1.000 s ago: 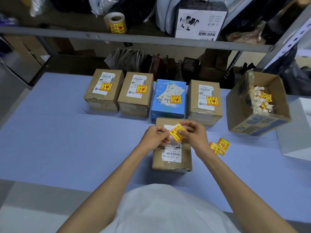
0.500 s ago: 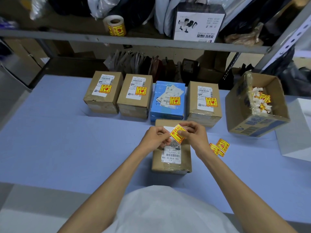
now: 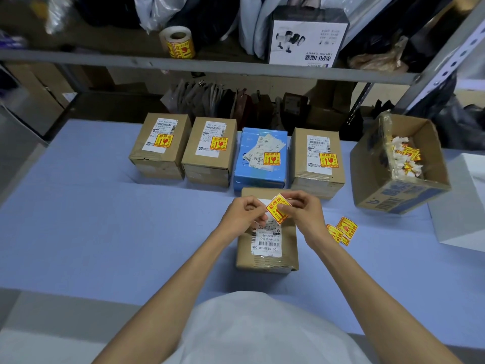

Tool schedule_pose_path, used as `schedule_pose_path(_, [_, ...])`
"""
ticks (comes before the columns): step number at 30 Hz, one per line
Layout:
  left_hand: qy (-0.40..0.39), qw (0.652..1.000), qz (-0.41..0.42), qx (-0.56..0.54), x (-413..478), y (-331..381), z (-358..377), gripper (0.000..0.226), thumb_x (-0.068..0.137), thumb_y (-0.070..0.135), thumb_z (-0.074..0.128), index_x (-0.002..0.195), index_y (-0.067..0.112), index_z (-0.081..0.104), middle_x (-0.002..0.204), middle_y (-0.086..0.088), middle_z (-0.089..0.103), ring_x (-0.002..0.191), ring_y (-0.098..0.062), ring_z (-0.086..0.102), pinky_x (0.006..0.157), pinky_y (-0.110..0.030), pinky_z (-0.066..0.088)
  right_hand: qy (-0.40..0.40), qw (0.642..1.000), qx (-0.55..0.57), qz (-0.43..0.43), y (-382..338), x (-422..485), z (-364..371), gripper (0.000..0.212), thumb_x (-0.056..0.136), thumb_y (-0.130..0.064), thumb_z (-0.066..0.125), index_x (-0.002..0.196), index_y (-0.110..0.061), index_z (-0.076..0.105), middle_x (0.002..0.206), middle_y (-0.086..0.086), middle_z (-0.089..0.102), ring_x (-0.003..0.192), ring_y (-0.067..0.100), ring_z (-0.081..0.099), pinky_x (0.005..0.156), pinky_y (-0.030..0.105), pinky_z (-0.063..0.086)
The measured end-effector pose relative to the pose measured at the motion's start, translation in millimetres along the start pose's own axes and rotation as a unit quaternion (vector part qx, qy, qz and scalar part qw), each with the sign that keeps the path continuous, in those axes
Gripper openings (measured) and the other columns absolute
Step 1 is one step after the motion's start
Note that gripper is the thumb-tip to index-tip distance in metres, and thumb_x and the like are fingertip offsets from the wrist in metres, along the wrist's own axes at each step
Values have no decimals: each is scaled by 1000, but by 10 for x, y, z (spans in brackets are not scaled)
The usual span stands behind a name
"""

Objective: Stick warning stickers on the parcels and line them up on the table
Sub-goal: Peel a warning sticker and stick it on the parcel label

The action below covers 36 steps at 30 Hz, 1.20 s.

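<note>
A brown parcel (image 3: 267, 254) with a white shipping label lies on the blue table in front of me. Just above its far end, my left hand (image 3: 242, 215) and my right hand (image 3: 304, 212) pinch a yellow and red warning sticker (image 3: 277, 212) between them, tilted like a diamond. Behind it stands a row of parcels, each bearing a sticker: two brown ones (image 3: 160, 145) (image 3: 210, 153), a blue one (image 3: 262, 161) and another brown one (image 3: 317, 161).
Loose stickers (image 3: 342, 229) lie on the table right of my right wrist. An open carton (image 3: 399, 190) with sticker scraps stands at the right, a white box (image 3: 462, 206) beyond it. A sticker roll (image 3: 178, 43) sits on the shelf above.
Both hands stay over the near parcel with the sticker between them; the fingers have shifted only slightly.
</note>
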<state>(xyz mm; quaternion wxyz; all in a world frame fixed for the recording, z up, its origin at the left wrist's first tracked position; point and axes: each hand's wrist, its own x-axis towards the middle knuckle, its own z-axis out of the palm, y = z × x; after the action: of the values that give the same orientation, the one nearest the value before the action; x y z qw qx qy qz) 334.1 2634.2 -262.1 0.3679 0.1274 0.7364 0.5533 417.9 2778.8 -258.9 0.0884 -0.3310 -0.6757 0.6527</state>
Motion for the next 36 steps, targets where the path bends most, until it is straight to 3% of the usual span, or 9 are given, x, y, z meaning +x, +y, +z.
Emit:
schedule_pose_path(17, [1, 1000, 11, -3, 19, 40, 35, 8, 93, 13, 59, 86, 14, 63, 80, -4, 71, 70, -12, 68, 70, -26, 56, 32, 998, -49, -13, 67, 24, 9, 29, 80, -9, 74, 107, -14, 64, 104, 0, 66, 92, 13, 64, 68, 23, 55])
schedule_pose_path(21, [-3, 999, 17, -29, 24, 49, 40, 9, 92, 11, 59, 84, 13, 63, 78, -5, 71, 67, -14, 67, 64, -22, 56, 26, 994, -85, -61, 78, -4, 16, 24, 77, -13, 77, 99, -17, 68, 98, -7, 68, 91, 11, 63, 73, 31, 55])
schedule_pose_path(23, [-7, 999, 23, -37, 30, 50, 40, 10, 92, 10, 59, 83, 13, 63, 77, -5, 70, 65, -14, 66, 61, -21, 54, 6, 994, -76, -74, 62, -12, 25, 17, 78, -11, 76, 93, -15, 71, 92, -3, 71, 85, 11, 65, 70, 26, 55])
schedule_pose_path(25, [-8, 999, 28, -39, 41, 42, 39, 13, 92, 9, 59, 81, 15, 63, 75, -4, 70, 65, -13, 65, 63, -24, 54, -14, 994, -66, -85, 42, -18, 39, 11, 79, -6, 73, 90, -9, 72, 87, 3, 72, 79, 11, 66, 68, 21, 53])
schedule_pose_path(28, [-12, 998, 33, -45, 54, 27, 36, 13, 92, 9, 59, 81, 16, 63, 73, -2, 70, 64, -12, 64, 65, -29, 53, -39, 995, -41, -83, 30, -31, 46, 8, 82, -6, 70, 90, -4, 71, 84, 9, 72, 76, 16, 69, 66, 27, 56])
schedule_pose_path(36, [-14, 999, 33, -34, 57, 11, 33, 8, 91, 8, 61, 86, 13, 65, 76, -3, 70, 63, -9, 64, 68, -28, 56, -61, 994, -33, -80, 15, -51, 51, 10, 85, -3, 67, 84, -11, 73, 81, 11, 73, 77, 24, 71, 72, 35, 59])
